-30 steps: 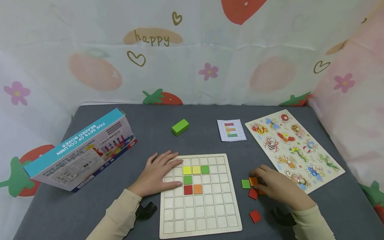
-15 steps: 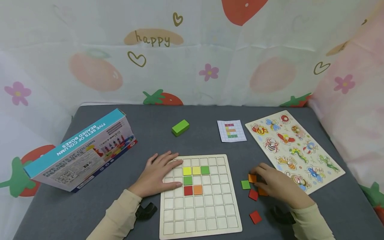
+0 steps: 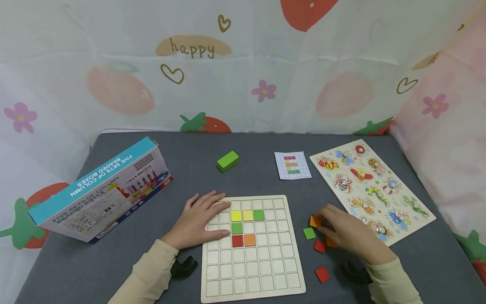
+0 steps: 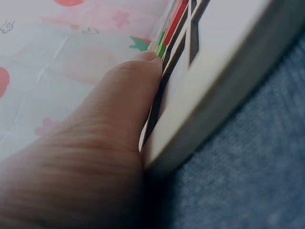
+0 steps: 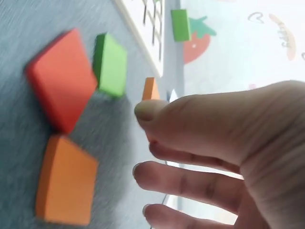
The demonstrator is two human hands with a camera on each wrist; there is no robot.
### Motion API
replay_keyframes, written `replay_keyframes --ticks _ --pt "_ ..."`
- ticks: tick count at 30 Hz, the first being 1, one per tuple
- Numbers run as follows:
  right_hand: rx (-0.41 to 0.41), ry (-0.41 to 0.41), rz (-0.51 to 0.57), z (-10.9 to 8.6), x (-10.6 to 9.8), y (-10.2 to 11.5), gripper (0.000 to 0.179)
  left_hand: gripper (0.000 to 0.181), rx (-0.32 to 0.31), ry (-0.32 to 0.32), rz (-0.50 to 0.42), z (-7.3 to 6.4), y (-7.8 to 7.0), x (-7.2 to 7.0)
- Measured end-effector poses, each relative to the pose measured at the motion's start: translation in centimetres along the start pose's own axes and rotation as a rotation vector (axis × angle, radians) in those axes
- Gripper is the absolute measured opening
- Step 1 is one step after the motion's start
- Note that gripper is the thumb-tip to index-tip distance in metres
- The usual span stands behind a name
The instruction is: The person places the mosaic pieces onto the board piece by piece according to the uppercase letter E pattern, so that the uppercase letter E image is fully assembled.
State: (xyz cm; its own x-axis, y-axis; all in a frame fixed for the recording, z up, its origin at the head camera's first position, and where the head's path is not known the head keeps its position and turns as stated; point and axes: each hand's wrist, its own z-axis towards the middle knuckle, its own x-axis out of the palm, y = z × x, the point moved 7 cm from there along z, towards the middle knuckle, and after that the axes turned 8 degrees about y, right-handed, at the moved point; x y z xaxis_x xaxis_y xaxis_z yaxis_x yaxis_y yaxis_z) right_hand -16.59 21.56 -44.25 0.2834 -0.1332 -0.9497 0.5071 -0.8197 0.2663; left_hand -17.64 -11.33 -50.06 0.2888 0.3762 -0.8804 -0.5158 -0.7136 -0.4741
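Note:
My left hand (image 3: 199, 221) lies with fingers spread on the upper left of a pale wooden grid board (image 3: 252, 268). In the left wrist view its thumb rests along the board's edge. Yellow, green, red and orange square tiles sit in some of the board's cells. Right of the board, my right hand (image 3: 349, 232) pinches an orange tile (image 5: 151, 88) between thumb and fingers. Around it on the cloth lie a green tile (image 5: 112, 66), a red tile (image 5: 62, 78) and another orange tile (image 5: 69, 183). A second red tile (image 3: 322, 274) lies nearer the front.
A small pattern card (image 3: 292, 165) and a stack of green tiles (image 3: 228, 161) lie behind the board. An insect puzzle board (image 3: 373, 190) is at the right, close to my right hand. A large toy box (image 3: 106, 194) stands at the left.
My right hand has shifted slightly left and away from me, taking the orange tile with it. The green tile beside it has turned a little. My left hand stays in place.

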Motion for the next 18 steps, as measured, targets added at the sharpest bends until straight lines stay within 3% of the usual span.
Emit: replay_keyframes --ticks 10,18 --pt "-0.172 -0.065 0.042 0.7 0.2 3.7 0.027 0.073 0.005 -0.001 -0.006 0.1 -0.2 -0.1" --pt "-0.217 -0.052 0.027 1.7 1.3 6.8 0.027 0.068 0.007 -0.011 -0.011 0.0 0.0 0.0"
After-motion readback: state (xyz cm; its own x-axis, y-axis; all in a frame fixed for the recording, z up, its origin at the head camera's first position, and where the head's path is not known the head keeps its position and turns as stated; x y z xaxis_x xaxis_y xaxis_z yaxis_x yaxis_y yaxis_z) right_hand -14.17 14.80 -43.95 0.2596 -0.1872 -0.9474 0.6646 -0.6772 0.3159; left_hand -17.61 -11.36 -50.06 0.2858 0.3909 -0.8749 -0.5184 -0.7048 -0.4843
